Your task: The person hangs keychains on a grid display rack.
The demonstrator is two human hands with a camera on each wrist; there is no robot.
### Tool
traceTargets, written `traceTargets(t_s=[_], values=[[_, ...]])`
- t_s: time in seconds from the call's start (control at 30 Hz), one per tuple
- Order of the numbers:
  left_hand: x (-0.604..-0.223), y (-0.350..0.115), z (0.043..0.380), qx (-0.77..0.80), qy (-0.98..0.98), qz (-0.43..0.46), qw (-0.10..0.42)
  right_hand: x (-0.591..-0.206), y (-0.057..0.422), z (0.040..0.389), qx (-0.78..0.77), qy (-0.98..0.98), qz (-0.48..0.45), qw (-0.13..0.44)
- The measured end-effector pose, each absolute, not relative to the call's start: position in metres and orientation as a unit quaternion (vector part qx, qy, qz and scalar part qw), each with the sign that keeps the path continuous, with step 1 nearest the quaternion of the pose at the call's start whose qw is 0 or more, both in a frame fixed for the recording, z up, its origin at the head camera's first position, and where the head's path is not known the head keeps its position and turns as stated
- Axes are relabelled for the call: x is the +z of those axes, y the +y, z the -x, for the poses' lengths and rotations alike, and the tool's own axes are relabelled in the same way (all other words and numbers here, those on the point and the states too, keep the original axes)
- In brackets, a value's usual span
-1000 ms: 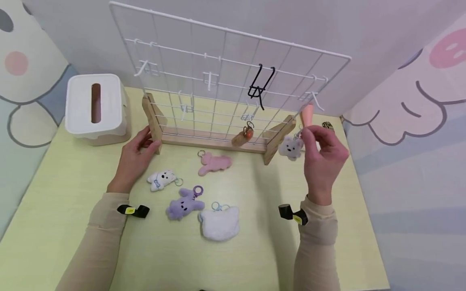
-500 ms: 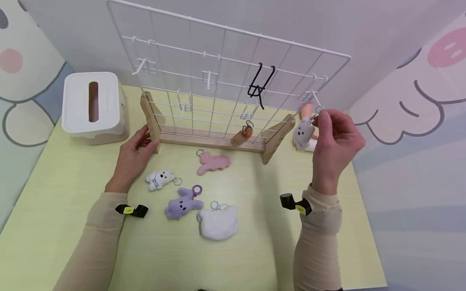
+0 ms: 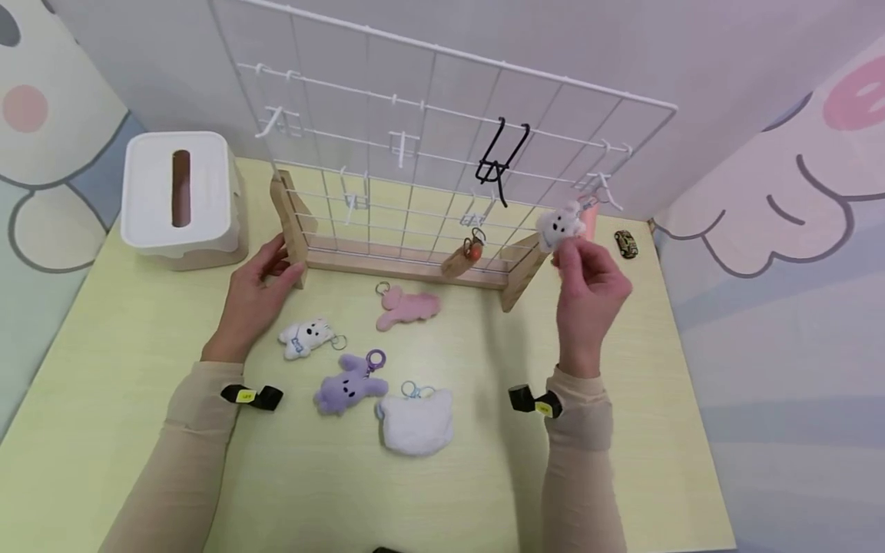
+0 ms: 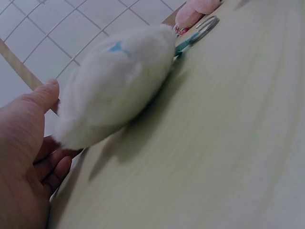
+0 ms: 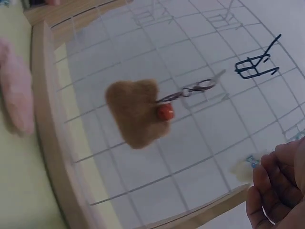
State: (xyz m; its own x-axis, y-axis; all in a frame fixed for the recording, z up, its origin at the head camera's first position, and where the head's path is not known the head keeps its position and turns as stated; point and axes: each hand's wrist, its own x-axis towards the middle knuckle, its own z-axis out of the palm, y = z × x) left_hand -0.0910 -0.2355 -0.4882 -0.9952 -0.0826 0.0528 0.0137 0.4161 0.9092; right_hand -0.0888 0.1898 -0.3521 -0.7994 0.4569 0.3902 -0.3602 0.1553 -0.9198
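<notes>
At two o'clock the right hand (image 3: 592,286), fingers curled in, pinches the white plush bear keychain (image 3: 558,223) — likely light, squashy, best guided by its metal ring (image 3: 588,202). At nine, the left hand (image 3: 252,301) grips the wooden foot (image 3: 289,219), fingers bent.

The left arm (image 3: 169,461) angles up from the near left, its left hand (image 3: 254,298) turned inward, thumb (image 4: 44,96) spread from the bent fingers (image 4: 58,171). The right arm (image 3: 582,468) extends almost straight from the near right; the right hand (image 3: 590,292) pinches, its fingers (image 5: 271,188) curled. Beige sleeves reach both wrists.
</notes>
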Motion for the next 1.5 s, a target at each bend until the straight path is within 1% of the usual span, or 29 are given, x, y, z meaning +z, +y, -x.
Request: traceTargets(t_s=[0.2, 0.3, 0.4, 0.5, 0.63, 0.77, 0.87, 0.93, 1.13, 1.5], values=[[-0.488, -0.237, 0.091, -0.539, -0.841, -0.02, 0.046, -0.408, 0.166, 0.078, 0.626, -0.747, 0.048, 0.219], [-0.488, -0.237, 0.091, -0.546, -0.836, -0.018, 0.048, -0.431, 0.151, 0.073, 0.598, -0.785, 0.016, 0.164], [-0.489, -0.236, 0.092, -0.548, -0.835, -0.018, 0.044, -0.445, 0.135, 0.071, 0.549, -0.826, -0.04, 0.121], [-0.49, -0.237, 0.092, -0.545, -0.837, -0.02, 0.041, -0.451, 0.118, 0.073, 0.494, -0.858, -0.105, 0.091], [-0.49, -0.237, 0.094, -0.55, -0.834, -0.018, 0.042, -0.452, 0.097, 0.082, 0.422, -0.89, -0.165, 0.046], [-0.488, -0.236, 0.093, -0.554, -0.831, -0.016, 0.039, -0.448, 0.079, 0.09, 0.373, -0.911, -0.176, -0.027], [-0.488, -0.236, 0.093, -0.552, -0.833, -0.017, 0.036, -0.447, 0.068, 0.096, 0.346, -0.919, -0.176, -0.068], [-0.489, -0.237, 0.093, -0.55, -0.834, -0.018, 0.034, -0.45, 0.062, 0.099, 0.317, -0.928, -0.181, -0.072], [-0.487, -0.235, 0.092, -0.543, -0.839, -0.021, 0.028, -0.46, 0.049, 0.105, 0.231, -0.955, -0.179, -0.049], [-0.486, -0.236, 0.091, -0.538, -0.842, -0.022, 0.027, -0.463, 0.035, 0.106, 0.209, -0.966, -0.144, -0.049]])
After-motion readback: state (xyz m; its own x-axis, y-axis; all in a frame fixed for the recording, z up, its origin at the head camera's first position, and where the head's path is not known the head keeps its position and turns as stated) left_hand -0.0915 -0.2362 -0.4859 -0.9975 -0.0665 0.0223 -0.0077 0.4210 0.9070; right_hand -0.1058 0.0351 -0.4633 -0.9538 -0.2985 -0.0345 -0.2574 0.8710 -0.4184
